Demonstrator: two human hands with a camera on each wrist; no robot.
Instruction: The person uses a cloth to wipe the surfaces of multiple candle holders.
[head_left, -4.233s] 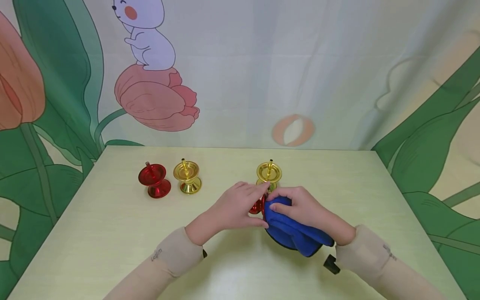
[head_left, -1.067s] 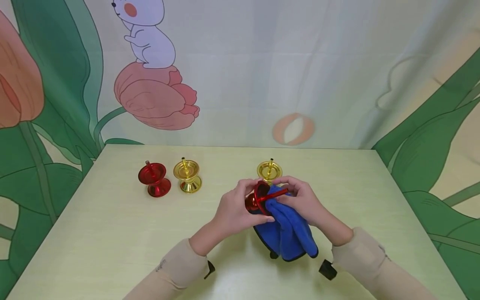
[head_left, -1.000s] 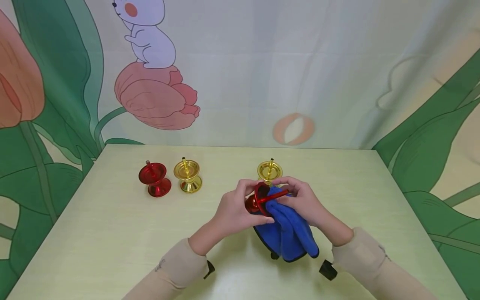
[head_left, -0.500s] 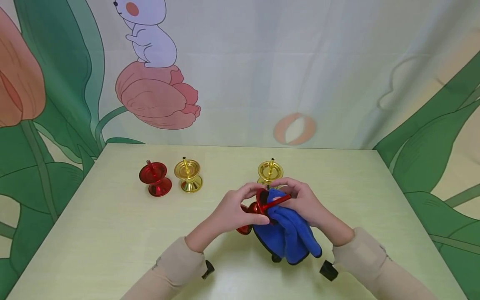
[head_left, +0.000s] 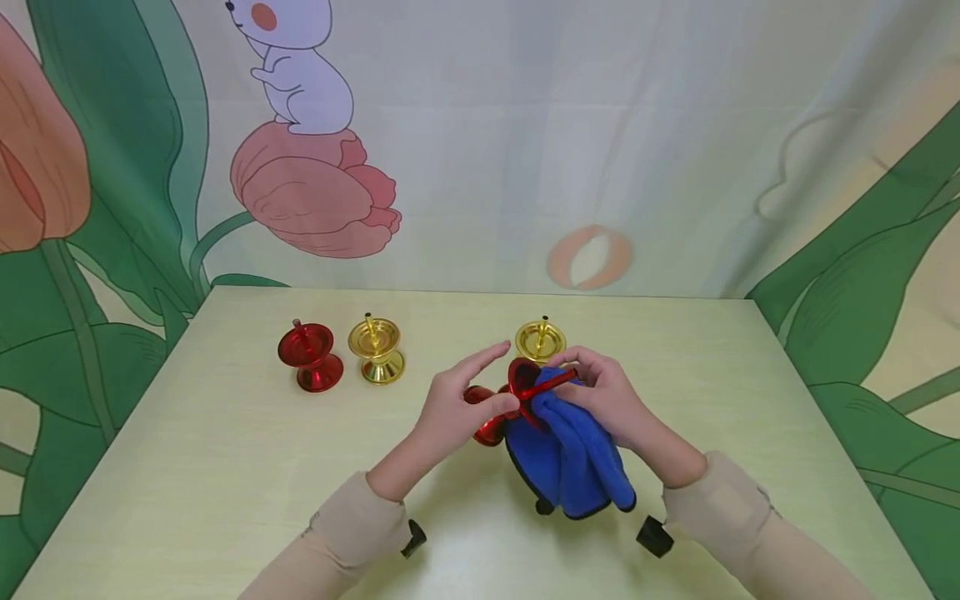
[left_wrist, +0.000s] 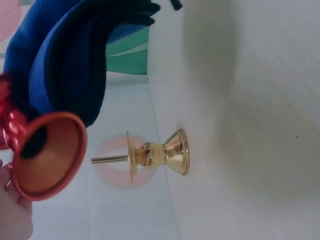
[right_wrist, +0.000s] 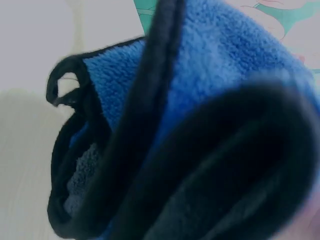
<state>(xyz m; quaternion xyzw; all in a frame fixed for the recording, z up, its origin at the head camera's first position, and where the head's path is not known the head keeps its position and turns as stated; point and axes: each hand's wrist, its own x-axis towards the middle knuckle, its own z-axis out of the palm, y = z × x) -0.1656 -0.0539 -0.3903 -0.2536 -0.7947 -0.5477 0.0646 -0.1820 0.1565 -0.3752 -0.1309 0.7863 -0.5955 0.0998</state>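
Note:
A red metal candle holder (head_left: 522, 385) is tipped on its side above the table, its thin stem pointing right and its flared base (left_wrist: 50, 155) toward the left. My right hand (head_left: 606, 392) pinches a blue cloth (head_left: 573, 458) against its dish; the cloth hangs down in folds with a black edge and a small loop (right_wrist: 67, 82). My left hand (head_left: 448, 408) is beside the base with its index finger extended and its thumb at the middle of the holder. Part of the right fingers is behind the stem. Just behind the hands stands a gold candle holder (head_left: 540, 340).
At the left of the pale table (head_left: 225, 483) stand an upright red candle holder (head_left: 315, 358) and another gold candle holder (head_left: 378, 354). A curtain (head_left: 465, 167) printed with flowers and a white animal hangs behind the table's far edge.
The left hand was first beside the cloth-covered holder, then gripped it with curled fingers; now its fingers are loosened and it has moved left. The red holder has lifted slightly from half a second ago.

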